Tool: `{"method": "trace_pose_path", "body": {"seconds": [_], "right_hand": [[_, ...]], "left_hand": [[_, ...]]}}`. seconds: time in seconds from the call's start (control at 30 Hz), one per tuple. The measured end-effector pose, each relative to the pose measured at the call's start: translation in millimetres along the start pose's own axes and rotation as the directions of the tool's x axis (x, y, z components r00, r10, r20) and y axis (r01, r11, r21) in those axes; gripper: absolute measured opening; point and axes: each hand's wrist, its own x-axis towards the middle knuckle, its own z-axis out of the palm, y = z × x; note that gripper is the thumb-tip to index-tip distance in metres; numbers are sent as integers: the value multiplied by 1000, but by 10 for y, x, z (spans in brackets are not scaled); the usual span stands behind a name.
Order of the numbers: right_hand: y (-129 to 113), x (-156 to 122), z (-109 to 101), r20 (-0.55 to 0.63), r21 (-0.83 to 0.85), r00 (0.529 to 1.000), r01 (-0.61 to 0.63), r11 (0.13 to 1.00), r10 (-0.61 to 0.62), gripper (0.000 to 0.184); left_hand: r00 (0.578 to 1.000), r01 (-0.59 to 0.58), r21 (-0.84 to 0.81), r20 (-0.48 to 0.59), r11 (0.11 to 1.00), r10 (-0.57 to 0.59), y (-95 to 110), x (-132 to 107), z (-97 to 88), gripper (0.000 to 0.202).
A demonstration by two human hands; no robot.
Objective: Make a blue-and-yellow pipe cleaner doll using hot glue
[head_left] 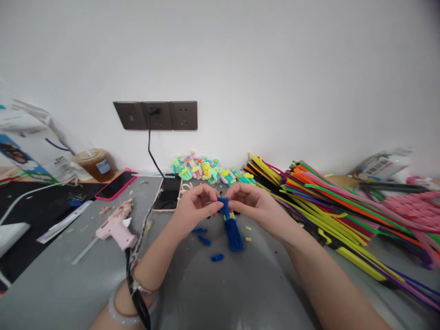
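Fuzzy blue pipe cleaner pieces [224, 210] sit between my two hands, pinched at the fingertips. My left hand [196, 205] grips them from the left, thumb and fingers closed. On the other side my right hand [250, 202] holds them in a similar pinch. Right below hangs or lies a blue pipe cleaner bundle [234, 235] with a yellow band near its top; whether it joins the held pieces I cannot tell. Short blue bits [204, 240] and another blue bit [217, 258] lie on the grey table [192, 293] nearby.
Left are a pink glue gun [118, 229] with its cord across my left forearm, a pink-cased phone [116, 185] and a drink cup [96, 164]. Small pastel pipe cleaner figures [206, 170] line the wall. Coloured pipe cleaners [330, 201] and a yellow cutter [360, 263] lie right.
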Motion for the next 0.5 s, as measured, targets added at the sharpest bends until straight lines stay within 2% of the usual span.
{"method": "trace_pose_path", "body": {"seconds": [0.5], "right_hand": [[-10,5,3,-12,-32,1000,20,999,-20,25]], "left_hand": [[1000,9,16,4,1000,-9,5,-2,-2,31]]}}
